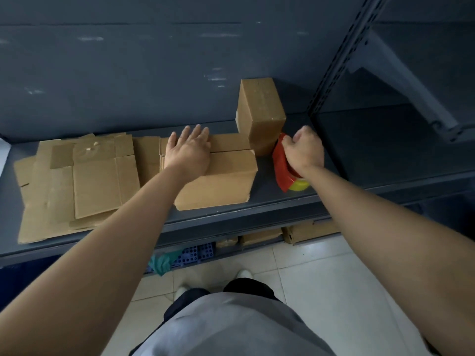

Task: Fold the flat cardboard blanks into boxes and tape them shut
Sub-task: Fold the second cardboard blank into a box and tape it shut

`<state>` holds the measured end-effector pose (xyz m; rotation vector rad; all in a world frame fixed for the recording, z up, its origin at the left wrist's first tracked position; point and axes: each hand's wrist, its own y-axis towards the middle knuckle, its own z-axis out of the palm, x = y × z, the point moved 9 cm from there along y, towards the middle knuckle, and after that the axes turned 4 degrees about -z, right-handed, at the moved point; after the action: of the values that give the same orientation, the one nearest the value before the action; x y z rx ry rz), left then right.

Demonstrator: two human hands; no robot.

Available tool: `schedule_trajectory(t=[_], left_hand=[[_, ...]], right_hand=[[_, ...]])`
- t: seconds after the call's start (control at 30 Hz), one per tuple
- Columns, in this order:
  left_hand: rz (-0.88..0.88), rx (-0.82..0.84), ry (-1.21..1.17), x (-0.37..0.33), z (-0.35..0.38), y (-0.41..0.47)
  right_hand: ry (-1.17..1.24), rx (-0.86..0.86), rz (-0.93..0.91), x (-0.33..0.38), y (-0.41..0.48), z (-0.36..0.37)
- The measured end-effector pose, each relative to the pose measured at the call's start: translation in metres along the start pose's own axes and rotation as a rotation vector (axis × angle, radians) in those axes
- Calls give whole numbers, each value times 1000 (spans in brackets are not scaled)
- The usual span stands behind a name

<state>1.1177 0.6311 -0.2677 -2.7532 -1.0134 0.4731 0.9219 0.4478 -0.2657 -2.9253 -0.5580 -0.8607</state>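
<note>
Pressing my left hand (189, 152) flat, fingers straight, on the folded box's (223, 183) closed flaps, I curl my right hand (304, 149) round the red tape dispenser (281, 165) just beside it. One closed box (259, 106) stands behind. This seam looks untaped, and flat blanks (95, 183) wait at left.

Both your bare arms are stretched forward, well apart. Your left hand (189, 151) lies palm down on the box (221, 181), fingers straight and slightly spread. Your right hand (304, 150) is curled tight, knuckles up and wrist bent, gripping the tape dispenser (281, 167).
</note>
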Motion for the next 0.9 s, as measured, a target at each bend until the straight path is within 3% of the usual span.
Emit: schedule_trajectory(t=[0.1, 0.23, 0.4, 0.6, 0.77, 0.9], left_hand=[[-39, -15, -3, -2, -2, 0], [-40, -6, 38, -7, 3, 0], [-51, 49, 58, -8, 9, 10], [-53, 47, 67, -8, 11, 12], [-51, 64, 53, -9, 9, 14], [-45, 73, 40, -12, 8, 13]], right_hand=[[-51, 195, 167, -32, -3, 28], [-45, 324, 334, -52, -10, 46], [-232, 627, 292, -53, -14, 68], [-260, 467, 275, -64, -3, 60], [130, 333, 407, -87, 3, 34], [311, 213, 437, -100, 2, 4]])
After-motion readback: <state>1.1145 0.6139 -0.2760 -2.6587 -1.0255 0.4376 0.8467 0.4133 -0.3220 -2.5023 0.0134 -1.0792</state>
